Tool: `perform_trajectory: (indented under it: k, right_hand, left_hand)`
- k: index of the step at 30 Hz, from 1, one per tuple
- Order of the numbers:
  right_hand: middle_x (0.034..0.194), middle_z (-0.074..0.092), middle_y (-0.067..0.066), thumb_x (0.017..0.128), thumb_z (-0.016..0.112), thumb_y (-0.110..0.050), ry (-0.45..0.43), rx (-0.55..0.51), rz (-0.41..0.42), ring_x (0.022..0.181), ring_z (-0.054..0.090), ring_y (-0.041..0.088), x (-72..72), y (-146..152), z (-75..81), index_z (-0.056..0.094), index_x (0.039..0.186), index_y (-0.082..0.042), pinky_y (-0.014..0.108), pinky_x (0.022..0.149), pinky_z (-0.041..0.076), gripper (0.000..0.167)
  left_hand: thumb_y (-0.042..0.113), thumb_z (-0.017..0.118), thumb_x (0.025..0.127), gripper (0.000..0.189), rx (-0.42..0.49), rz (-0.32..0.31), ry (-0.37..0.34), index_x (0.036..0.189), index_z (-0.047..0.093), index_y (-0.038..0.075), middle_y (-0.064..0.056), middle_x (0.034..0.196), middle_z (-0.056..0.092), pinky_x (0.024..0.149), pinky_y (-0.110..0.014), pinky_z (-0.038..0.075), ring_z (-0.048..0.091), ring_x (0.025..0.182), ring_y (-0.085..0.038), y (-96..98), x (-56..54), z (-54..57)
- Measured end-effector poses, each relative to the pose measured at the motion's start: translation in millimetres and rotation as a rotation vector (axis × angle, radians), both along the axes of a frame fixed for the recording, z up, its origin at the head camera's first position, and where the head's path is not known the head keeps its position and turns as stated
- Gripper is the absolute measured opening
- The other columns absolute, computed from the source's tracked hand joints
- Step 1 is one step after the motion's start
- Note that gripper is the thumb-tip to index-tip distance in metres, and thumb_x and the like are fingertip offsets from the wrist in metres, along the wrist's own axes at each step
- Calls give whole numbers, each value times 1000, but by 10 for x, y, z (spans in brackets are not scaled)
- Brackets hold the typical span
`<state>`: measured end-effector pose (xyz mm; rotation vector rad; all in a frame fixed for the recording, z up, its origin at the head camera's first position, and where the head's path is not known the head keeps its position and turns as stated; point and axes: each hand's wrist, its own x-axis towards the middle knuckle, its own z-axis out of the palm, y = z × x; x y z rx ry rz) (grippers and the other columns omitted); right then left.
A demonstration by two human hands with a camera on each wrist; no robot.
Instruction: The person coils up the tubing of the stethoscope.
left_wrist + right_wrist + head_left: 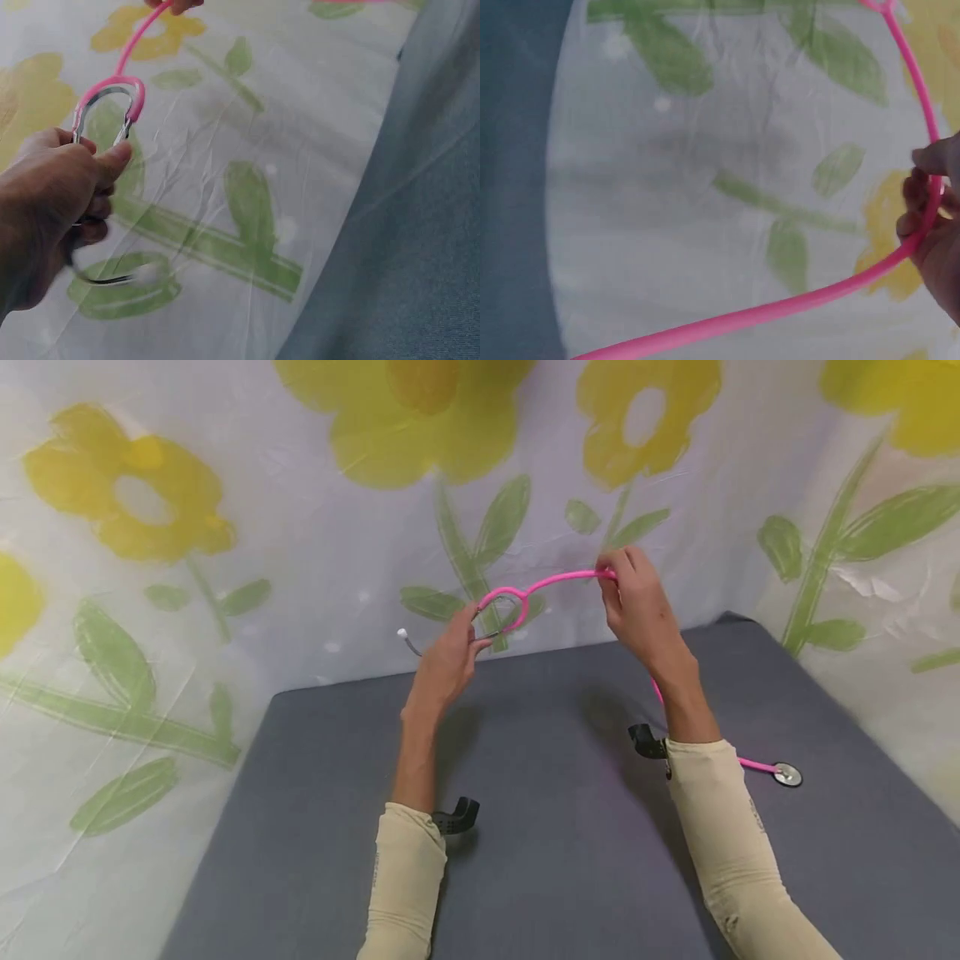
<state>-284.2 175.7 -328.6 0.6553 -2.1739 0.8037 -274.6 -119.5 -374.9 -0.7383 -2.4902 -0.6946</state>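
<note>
We see a pink stethoscope (pixel 562 578) held up between the two hands, in front of a flower-printed backdrop (pixel 337 568) and above the far part of a grey-covered table (pixel 540 827).

The left hand (pixel 444 668) grips the metal ear tubes (pixel 114 91), thumb and fingers curled around them. One ear tube curves out past this hand on the side away from the right hand, and its white ear tip (pixel 402 633) points outward there; we cannot make out the other tip. The forked yoke (pixel 522 596) sits just beyond the left hand's fingertips, its two branches opening toward that hand and its stem toward the right hand.

The right hand (pixel 641 606) pinches the pink tubing, with the thumb on one side and bent fingers on the other. Between the hands the stethoscope's long axis runs sideways, rising a little toward the right hand in a slight arch. Past the right hand the tubing bends down, passes behind the right forearm and comes out on its outer side, where it ends in a round, dark-rimmed chest piece (pixel 787 774). That chest piece shows against the table; we cannot tell for certain whether it touches it.

On both forearms we see beige sleeves (pixel 408 868).
</note>
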Motion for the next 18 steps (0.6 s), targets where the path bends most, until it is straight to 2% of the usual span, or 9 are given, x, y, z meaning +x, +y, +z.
perform_trajectory:
  k: [4,8,11,14,16,18]
  right_hand:
    - [98,61,23,102,64,-6,96,-80,-14,83,56,31,80,75,-56,67,113,5,26,73,40,15]
    - [91,69,18,100,69,-16,157,-72,-38,70,54,26,161,47,-13,74,117,-4,24,66,36,22]
    - [86,65,18,100,68,-20,135,-42,-40,64,48,23,216,27,-5,75,118,-7,23,62,33,23]
    - [88,59,17,101,68,-17,80,-38,-60,66,44,20,248,58,19,76,119,-8,22,62,29,21]
    - [90,57,17,101,67,-12,64,-22,-79,71,46,23,262,97,29,76,117,-7,24,63,31,19]
    - [91,57,18,100,68,-9,81,39,-117,76,50,29,271,128,33,77,115,-6,30,61,37,17]
  left_hand:
    - [18,64,105,53,-51,29,140,152,46,1,-16,102,64,69,-41,56,63,77,-28,25,82,117]
    - [18,64,104,51,-85,86,220,149,49,0,-17,105,70,73,-42,59,69,81,-30,-22,184,222]
    - [18,66,102,47,-115,152,261,144,54,1,-15,106,74,75,-42,60,73,83,-31,-44,246,246]
    - [22,66,102,41,-135,183,297,138,58,4,-12,100,76,69,-41,59,71,75,-31,-10,255,249]
    - [24,67,100,39,-141,193,311,134,60,6,-12,92,76,63,-42,57,67,67,-31,23,251,247]
    - [25,68,100,37,-145,204,318,131,62,7,-12,86,76,60,-42,55,63,61,-31,59,246,253]
